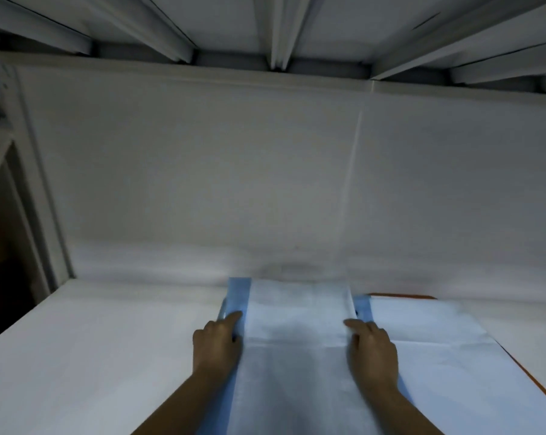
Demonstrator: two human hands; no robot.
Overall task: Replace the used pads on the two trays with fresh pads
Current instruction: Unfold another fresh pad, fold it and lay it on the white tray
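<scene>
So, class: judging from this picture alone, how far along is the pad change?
Done: one pad lies flat on the orange-edged tray at right. In hand: the left hand and right hand hold a blue-bordered pad by its side edges, partly unfolded. Left: spreading it flat. No used pads are visible.

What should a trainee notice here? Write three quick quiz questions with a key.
1. True or false: both hands are on the folded pad.
2. Which colour edges the pad: A blue, B green, C red?
3. Which hand lies nearest the orange tray edge?

Key: 1 true: left hand and right hand sit at its two sides. 2 A. 3 the right hand.
</scene>
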